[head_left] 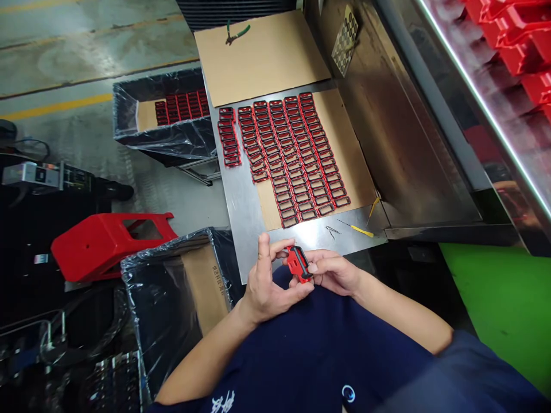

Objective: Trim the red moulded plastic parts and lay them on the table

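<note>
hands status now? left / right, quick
Left hand: closed on the red-and-black part, thumb and fingers pinching it from the left.
Right hand: also gripping the same part, from its right side.

You have bright, even overhead light across the middle of the frame. Glare streaks the steel table (241, 206) and the concrete floor (86, 51) at upper left. The plastic-lined bins (163, 137) glint. Your lower left corner falls dim, its detail lost. The red shelf bins (516, 34) at upper right smear with blur, and straight edges bow toward the frame's borders.
</note>
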Motion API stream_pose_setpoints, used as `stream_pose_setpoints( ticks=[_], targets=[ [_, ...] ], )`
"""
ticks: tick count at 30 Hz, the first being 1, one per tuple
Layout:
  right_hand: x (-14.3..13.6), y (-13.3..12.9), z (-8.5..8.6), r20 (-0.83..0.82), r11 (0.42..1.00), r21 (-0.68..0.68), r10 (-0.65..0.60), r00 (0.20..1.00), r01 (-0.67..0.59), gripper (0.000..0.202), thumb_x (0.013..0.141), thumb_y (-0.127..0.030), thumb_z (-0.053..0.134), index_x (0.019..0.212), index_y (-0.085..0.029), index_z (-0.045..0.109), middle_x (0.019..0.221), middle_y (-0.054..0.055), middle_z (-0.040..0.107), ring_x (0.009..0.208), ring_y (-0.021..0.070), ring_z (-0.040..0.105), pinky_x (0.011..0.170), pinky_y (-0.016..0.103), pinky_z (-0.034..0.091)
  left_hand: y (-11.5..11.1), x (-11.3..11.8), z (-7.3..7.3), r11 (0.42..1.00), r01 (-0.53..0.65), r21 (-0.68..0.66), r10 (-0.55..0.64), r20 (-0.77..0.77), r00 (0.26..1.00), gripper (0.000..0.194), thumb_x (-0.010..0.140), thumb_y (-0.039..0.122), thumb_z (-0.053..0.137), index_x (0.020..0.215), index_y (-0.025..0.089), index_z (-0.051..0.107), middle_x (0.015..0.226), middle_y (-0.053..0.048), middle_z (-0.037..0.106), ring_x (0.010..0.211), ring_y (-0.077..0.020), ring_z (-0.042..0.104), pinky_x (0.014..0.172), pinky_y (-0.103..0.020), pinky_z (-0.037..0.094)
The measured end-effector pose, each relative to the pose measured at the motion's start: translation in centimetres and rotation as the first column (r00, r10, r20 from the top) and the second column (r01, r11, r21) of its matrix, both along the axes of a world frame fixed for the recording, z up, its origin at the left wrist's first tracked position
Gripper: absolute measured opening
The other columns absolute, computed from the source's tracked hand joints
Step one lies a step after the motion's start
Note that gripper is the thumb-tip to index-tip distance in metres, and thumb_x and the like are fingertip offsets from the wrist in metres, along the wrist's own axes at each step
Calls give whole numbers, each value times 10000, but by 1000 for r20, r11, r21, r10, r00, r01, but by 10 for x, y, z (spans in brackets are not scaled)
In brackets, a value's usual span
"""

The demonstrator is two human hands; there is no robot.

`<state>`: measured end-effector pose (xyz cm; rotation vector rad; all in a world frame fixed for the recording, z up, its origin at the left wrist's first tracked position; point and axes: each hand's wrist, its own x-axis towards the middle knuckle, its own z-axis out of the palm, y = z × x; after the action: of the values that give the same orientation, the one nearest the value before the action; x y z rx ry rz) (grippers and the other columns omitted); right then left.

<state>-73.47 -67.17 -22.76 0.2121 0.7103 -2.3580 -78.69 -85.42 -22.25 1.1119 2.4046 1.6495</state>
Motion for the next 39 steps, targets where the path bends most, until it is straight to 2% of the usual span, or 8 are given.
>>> stream_pose_setpoints(
  ticks=[6, 12, 17, 19, 25, 31, 35, 39],
  targets=[
    [2, -1, 5, -197, 892, 399, -144, 970, 214, 501, 817, -343, 731, 1266, -157, 609, 921, 56, 669, 734, 136, 637, 680, 222, 544, -4, 0, -8, 1000, 25, 3, -25, 62, 998, 1014, 832, 274, 736, 1590, 203, 65, 1360, -222, 564, 1188, -272, 642, 982, -442, 566],
    [-1, 4, 21, -785, 219, 595, 365, 501, 773, 349, 898, -151, 586, 1235, -216, 650, 942, 54, 657, 886, 178, 608, 804, 313, 523, -6, -4, -14, 912, 145, 385, -393, 711, 583, 661, 918, 536, 578, 1471, 209, 418, 1378, -220, 574, 1138, -321, 676, 876, -476, 614],
    [-4, 9, 18, -798, 194, 452, 524, 298, 871, 247, 956, -155, 546, 1159, -214, 673, 1029, 58, 666, 1021, 191, 606, 871, 325, 523, -4, -4, -17, 869, -3, 495, -449, 789, 420, 631, 757, 485, 795, 1283, 220, 571, 1240, -161, 665, 1119, -294, 683, 956, -455, 576],
    [0, 18, 3, -782, 171, 524, 484, 392, 834, 241, 947, -213, 544, 1142, -214, 687, 1117, 64, 654, 1082, 192, 602, 938, 332, 516, -7, -3, -19, 878, -25, 478, -407, 772, 488, 629, 742, 462, 814, 1266, 231, 554, 1246, -156, 652, 1112, -289, 683, 952, -457, 580],
    [14, 68, -88, -270, -369, 895, -1, 963, 250, 396, 818, -370, 679, 1135, -132, 675, 1109, 129, 615, 964, 249, 593, 884, 387, 510, -14, -2, -23, 901, 81, 425, -339, 575, 744, 643, 795, 276, 787, 1364, 303, 487, 1368, -126, 489, 1207, -254, 616, 1011, -458, 551],
    [18, 74, -110, -151, -338, 933, -50, 987, 126, 248, 817, -305, 660, 977, -119, 698, 884, 87, 633, 844, 227, 609, 829, 359, 512, -11, -3, -14, 952, 206, 224, -264, 270, 926, 747, 808, 184, 718, 1476, 302, 404, 1369, -166, 455, 1167, -265, 594, 964, -492, 560],
    [32, 59, -38, -317, -165, 931, 78, 945, 326, 260, 872, -350, 659, 1053, -174, 718, 845, 30, 656, 706, 151, 619, 721, 277, 535, -11, -6, -2, 979, 190, 78, -201, 160, 966, 827, 789, 222, 728, 1517, 225, 336, 1287, -179, 550, 1163, -280, 593, 984, -488, 542],
    [40, 42, 32, -720, 127, 668, 359, 594, 733, 199, 911, -218, 695, 1108, -211, 720, 1021, 56, 682, 881, 154, 664, 784, 267, 553, -6, -9, 6, 977, 212, 18, -212, 96, 973, 733, 791, 251, 724, 1454, 190, 416, 1249, -174, 589, 1134, -278, 614, 938, -446, 565]
  ],
)
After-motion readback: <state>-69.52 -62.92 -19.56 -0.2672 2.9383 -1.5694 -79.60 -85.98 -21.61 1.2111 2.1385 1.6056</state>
